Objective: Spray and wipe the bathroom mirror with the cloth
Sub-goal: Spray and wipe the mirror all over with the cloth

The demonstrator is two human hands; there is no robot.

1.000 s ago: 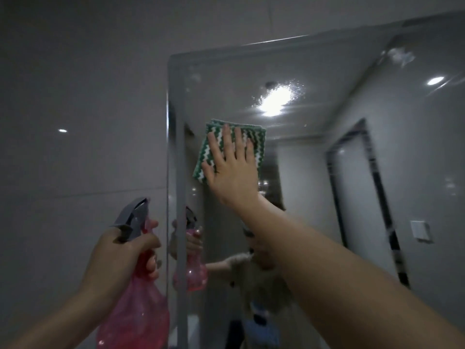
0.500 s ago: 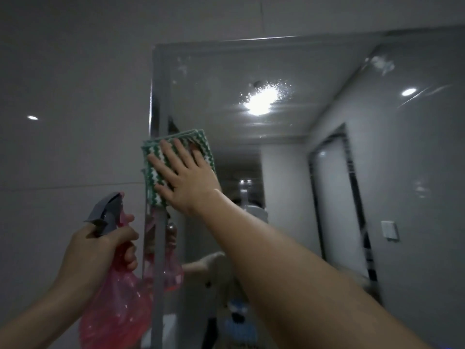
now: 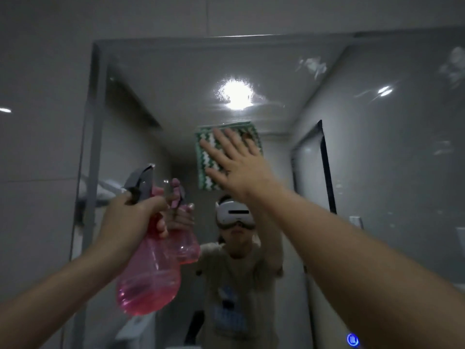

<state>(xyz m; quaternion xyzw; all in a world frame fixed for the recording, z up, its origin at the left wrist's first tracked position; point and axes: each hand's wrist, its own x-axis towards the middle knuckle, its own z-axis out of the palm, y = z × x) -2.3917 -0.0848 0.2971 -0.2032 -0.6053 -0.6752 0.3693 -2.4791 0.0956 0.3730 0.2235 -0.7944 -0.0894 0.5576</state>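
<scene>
Against the mirror (image 3: 377, 172), flat right hand (image 3: 241, 170) presses cloth (image 3: 208, 157); left hand (image 3: 130, 217) grips spray bottle (image 3: 151, 278) (nozzle up-right).

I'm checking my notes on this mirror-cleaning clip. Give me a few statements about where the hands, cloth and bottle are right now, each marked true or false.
1. The right hand presses the cloth flat against the mirror. True.
2. The cloth is plain blue. False: it is green and white in a zigzag pattern.
3. The left hand grips a pink spray bottle. True.
4. The spray bottle stands on a shelf. False: it is held up in the air.
5. Smears show near the mirror's upper right. True.
</scene>
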